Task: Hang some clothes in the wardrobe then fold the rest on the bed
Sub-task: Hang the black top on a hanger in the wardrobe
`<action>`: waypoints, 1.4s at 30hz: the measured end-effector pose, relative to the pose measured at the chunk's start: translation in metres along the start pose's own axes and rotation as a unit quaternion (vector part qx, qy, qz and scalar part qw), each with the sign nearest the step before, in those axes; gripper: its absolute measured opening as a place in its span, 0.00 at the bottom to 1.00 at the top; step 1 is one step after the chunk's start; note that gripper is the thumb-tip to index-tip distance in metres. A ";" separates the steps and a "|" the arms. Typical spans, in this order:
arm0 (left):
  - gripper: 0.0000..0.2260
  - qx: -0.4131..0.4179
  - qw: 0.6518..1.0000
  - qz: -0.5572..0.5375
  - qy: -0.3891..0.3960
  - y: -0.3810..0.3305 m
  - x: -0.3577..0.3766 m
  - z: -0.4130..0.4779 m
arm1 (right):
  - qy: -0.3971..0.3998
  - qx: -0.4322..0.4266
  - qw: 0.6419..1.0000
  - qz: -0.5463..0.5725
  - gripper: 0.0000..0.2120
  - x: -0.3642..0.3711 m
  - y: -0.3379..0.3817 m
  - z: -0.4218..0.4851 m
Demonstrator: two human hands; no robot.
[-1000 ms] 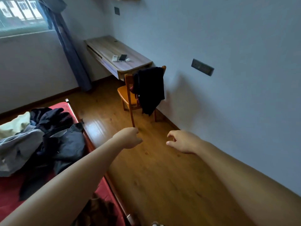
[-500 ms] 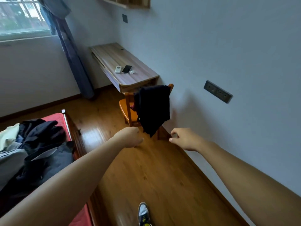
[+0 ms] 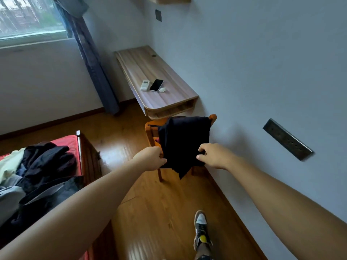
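Logging the garment (image 3: 185,139): black, draped over the chair (image 3: 150,128) back, lower corner hanging free. Not yet lifted. —A

Hands? —B

Right hand (image 3: 212,155): thumb and forefinger pinch the garment's right edge, low down. Left hand (image 3: 150,159): knuckles at the left edge, fingers curled, seen from behind. Cannot tell whether cloth is inside the grip. —A

Step, as I read it: take the garment off the chair, for hanging or for the bed (image 3: 65,141). Advice? —B

Judgement only. Both hands sit low, and the fold lies over the top rail. Pulling toward the body would drag cloth against the rail and might tip the chair, which stands just beside the wall (image 3: 262,72). Better to lift first, clear the rail, then draw back. Confirm the left grip before lifting, or the garment swings from one side. —A

Weight? —B

Looks thin and limp. It should come off easily but will sag between the hands. Keep it off the floor (image 3: 150,212). —A

Surroundings? —B

Desk (image 3: 150,72) beyond the chair, with a phone (image 3: 156,85) and remote (image 3: 144,85) on it. Pile (image 3: 43,166) of clothes on the bed, to the left, well apart from the chair. No wardrobe in view. —A
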State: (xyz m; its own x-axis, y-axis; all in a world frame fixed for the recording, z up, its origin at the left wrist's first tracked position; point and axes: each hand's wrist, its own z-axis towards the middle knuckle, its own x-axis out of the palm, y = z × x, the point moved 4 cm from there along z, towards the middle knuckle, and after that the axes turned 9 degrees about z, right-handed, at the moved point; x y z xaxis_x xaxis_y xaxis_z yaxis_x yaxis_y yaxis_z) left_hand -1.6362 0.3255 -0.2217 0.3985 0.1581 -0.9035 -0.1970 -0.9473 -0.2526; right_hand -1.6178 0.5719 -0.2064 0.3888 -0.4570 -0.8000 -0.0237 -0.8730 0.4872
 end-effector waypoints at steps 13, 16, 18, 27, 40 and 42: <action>0.22 -0.141 0.989 -0.040 0.019 -0.009 -0.017 0.184 | 0.061 0.022 0.997 -0.036 0.24 -0.070 -0.066 0.213; 0.25 -0.169 0.984 -0.055 0.026 -0.007 -0.013 0.214 | 0.078 0.037 0.995 -0.052 0.27 -0.065 -0.073 0.247; 0.25 -0.187 0.980 -0.064 0.030 -0.005 -0.009 0.232 | 0.098 0.047 0.993 -0.051 0.29 -0.058 -0.075 0.265; 0.11 -0.281 0.947 -0.154 -0.027 0.012 0.007 0.263 | -0.046 0.122 0.991 0.036 0.19 -0.037 -0.070 0.298; 0.41 -0.303 0.753 -0.582 0.057 -0.005 -0.016 0.253 | -0.102 0.162 0.836 0.515 0.09 -0.089 -0.030 0.293; 0.33 -0.270 0.752 -0.598 0.065 -0.015 -0.036 0.237 | -0.079 0.156 0.817 0.549 0.14 -0.095 -0.017 0.287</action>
State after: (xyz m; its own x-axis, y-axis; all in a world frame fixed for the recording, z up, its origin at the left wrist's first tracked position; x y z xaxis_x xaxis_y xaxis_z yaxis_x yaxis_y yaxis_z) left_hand -1.8599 0.4002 -0.2675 0.0922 0.9915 -0.0914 0.7494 -0.1296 -0.6493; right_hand -1.9191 0.5816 -0.2394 -0.1478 -0.9889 0.0128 -0.5226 0.0891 0.8479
